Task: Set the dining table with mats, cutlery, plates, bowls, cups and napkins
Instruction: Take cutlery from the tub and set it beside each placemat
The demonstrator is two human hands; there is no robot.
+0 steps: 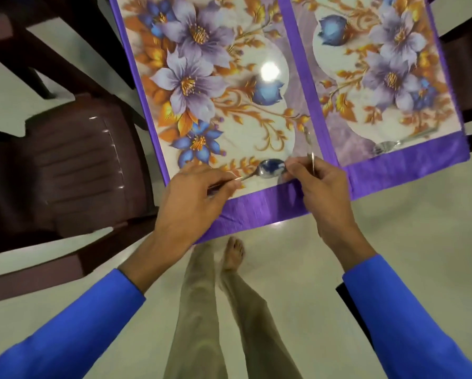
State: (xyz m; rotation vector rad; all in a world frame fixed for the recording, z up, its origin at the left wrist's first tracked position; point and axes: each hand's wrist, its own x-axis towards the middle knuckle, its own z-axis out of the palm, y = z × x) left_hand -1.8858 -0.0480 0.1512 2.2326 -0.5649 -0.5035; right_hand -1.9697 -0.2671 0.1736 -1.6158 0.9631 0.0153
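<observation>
Both hands work at the near edge of the surface, which is covered by two floral mats with purple borders lying side by side. The left hand (193, 192) pinches the handle of a spoon (269, 168) between thumb and fingertips, with the bowl of the spoon pointing toward the right hand and lying over the near end of the left mat (202, 77). The right hand (318, 187) has its fingers curled round a second slim piece of steel cutlery (311, 157), which stands nearly upright from the fist; its far end is too blurred to tell whether it is a fork or a knife. The fingertips of the right hand sit just beside the spoon's bowl.

Beyond and to the right of the right hand, a fork (387, 146) lies on the near end of the right mat (393, 77), apart from both hands.

To the left of the left hand stands a dark brown plastic chair (73, 160), close against the surface. Below the hands are blue sleeves, beige trousers and a bare foot (232, 254) on a pale floor.

No writing, label or brand can be read anywhere.
</observation>
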